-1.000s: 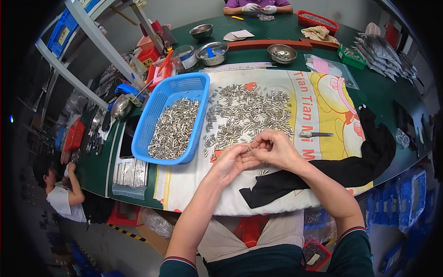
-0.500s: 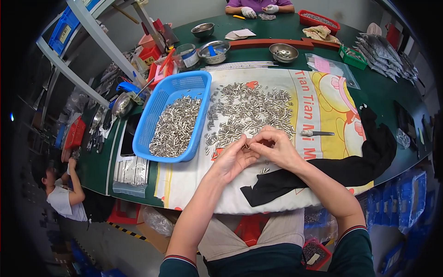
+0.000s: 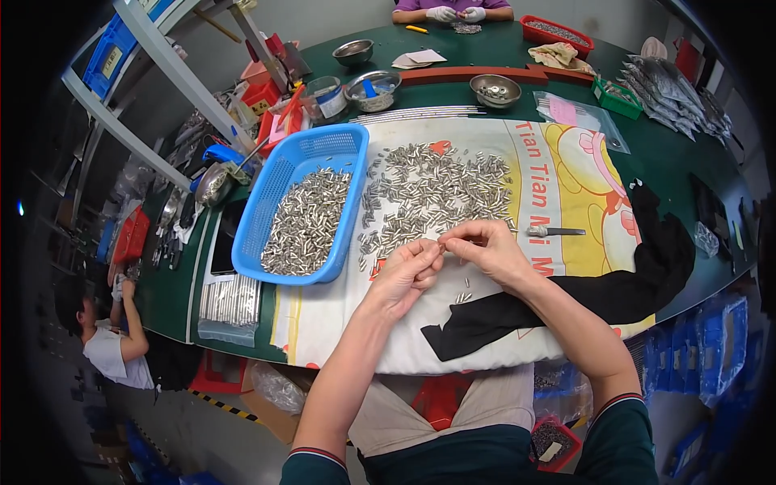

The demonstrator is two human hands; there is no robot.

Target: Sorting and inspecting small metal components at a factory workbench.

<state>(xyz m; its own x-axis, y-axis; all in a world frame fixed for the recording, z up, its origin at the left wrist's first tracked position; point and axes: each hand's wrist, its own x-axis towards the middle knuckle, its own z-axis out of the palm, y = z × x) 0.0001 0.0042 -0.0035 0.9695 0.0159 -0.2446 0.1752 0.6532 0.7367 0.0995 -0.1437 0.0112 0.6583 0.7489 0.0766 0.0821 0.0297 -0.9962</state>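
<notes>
Over the printed cloth, my left hand has its fingers curled, thumb and forefinger pinched together. My right hand meets it fingertip to fingertip, also in a pinch. Whatever sits between the fingertips is too small to make out. Just beyond the hands spreads a loose layer of small silvery metal pins. A few more pins lie below the right hand, beside a black cloth sleeve. To the left stands a blue plastic basket holding a heap of similar pins.
A dark-handled tool lies right of the pins. Bagged metal rods are left of the cloth. Metal bowls and a green tray stand farther back. One gloved person sits opposite, another person at far left.
My left hand's fingers have curled in from a more open palm, and its thumb and forefinger now pinch. My right hand stays pinched close by.
</notes>
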